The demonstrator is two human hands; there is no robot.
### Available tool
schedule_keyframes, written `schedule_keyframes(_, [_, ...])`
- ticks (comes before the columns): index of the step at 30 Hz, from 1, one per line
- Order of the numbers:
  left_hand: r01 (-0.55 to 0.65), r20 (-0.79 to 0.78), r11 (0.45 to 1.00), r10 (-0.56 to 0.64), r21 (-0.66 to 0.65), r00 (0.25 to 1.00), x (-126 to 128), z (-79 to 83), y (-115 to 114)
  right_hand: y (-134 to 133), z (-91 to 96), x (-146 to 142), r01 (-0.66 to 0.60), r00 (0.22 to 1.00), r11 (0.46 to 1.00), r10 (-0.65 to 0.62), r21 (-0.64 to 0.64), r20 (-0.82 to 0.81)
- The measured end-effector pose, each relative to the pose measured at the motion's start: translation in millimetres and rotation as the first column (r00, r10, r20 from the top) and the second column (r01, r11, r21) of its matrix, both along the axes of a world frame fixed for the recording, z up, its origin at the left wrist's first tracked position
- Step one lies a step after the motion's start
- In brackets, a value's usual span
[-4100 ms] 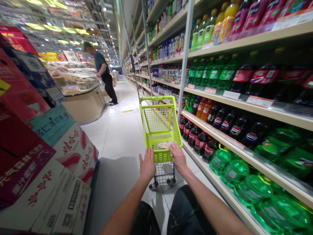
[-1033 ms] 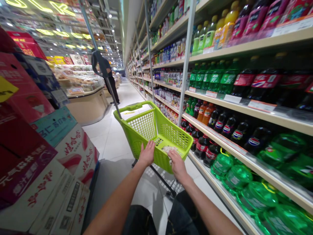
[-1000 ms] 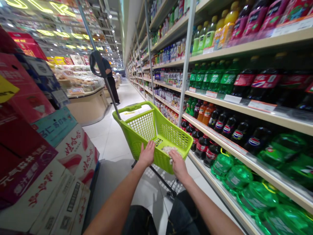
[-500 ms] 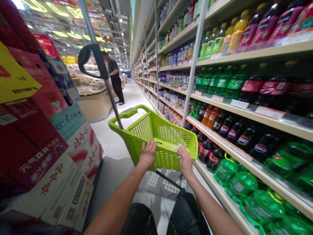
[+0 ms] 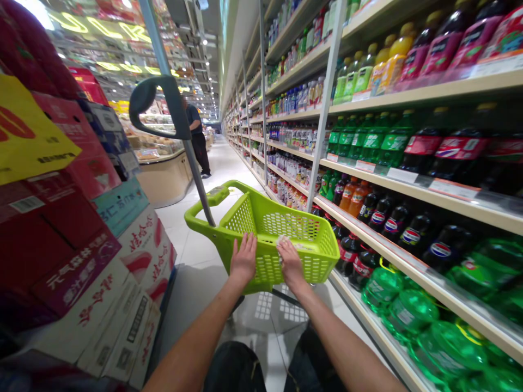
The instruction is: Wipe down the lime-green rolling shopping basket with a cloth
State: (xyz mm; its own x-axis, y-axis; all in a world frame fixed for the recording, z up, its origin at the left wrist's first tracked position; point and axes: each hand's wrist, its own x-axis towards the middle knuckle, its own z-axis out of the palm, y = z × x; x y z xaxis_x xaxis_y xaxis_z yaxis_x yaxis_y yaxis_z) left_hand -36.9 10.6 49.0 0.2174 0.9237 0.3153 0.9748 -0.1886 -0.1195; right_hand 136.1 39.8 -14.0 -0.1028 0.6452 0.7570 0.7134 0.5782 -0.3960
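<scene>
A lime-green plastic shopping cart basket (image 5: 322, 261) with perforated walls stands right in front of me. My left hand (image 5: 244, 260) lies flat against its near wall, fingers stretched out toward the rim. My right hand (image 5: 289, 260) bends over the same rim, its fingers closed on a crumpled pale cloth (image 5: 283, 239). Part of the cloth is hidden under the fingers. A grey pole with a dark loop handle (image 5: 180, 109) rises at the basket's left end, away from both hands.
Drink shelves (image 5: 408, 179) full of bottles run along the right side. Stacked cartons (image 5: 139, 239) and a yellow sign (image 5: 32, 130) crowd the left. Farther down the aisle a person (image 5: 198, 136) stands at a rounded display counter (image 5: 165, 182). My knees are below the basket.
My right hand has slid left along the near rim with the cloth, closer to my left hand. The left hand stays on the wall. The basket appears slightly farther right and lower.
</scene>
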Motion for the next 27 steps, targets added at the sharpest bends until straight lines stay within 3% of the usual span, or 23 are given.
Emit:
schedule_keyframes(3, [-0.011,0.003,0.998,0.011,0.054,1.000,-14,1.2,-3,4,4.2,-9,-0.066,0.998,0.998,0.066,0.004,0.021])
schedule_keyframes(6, [-0.079,0.020,0.988,0.077,0.136,0.997,-34,2.7,-6,7,-1.6,14,0.006,0.999,1.000,-0.006,0.025,-0.031])
schedule_keyframes(9, [-0.053,0.011,0.986,0.052,0.155,0.999,-43,1.3,-11,9,-4.2,19,0.057,0.994,0.998,-0.053,0.035,-0.094])
schedule_keyframes(11, [-0.035,0.016,0.988,0.033,0.150,0.999,-43,1.5,-13,11,2.8,-4,-0.008,0.995,1.000,0.011,0.030,-0.099])
schedule_keyframes(14, [-0.006,0.035,0.986,0.000,0.164,0.999,-51,9.9,-14,12,28.9,-65,-0.172,0.983,0.985,0.173,0.019,-0.059])
schedule_keyframes(17, [-0.221,0.174,0.934,0.177,0.279,0.969,-70,28.4,-11,12,64.3,-127,-0.298,0.955,0.954,0.298,0.024,0.000])
schedule_keyframes(19, [-0.373,0.266,0.878,0.298,0.301,0.917,-83,40.2,-8,12,82.5,-153,-0.350,0.936,0.936,0.349,0.028,0.047])
schedule_keyframes(20, [-0.393,0.272,0.875,0.320,0.281,0.907,-89,44.4,-7,12,87.3,-159,-0.359,0.932,0.933,0.357,0.024,0.066])
schedule_keyframes(23, [-0.318,0.191,0.928,0.282,0.193,0.940,-99,47.6,-5,12,80.8,-141,-0.314,0.945,0.949,0.315,-0.022,0.092])
schedule_keyframes(27, [-0.319,0.190,0.929,0.284,0.187,0.940,-95,40.0,-5,13,47.6,-75,-0.112,0.993,0.992,0.114,-0.066,0.042])
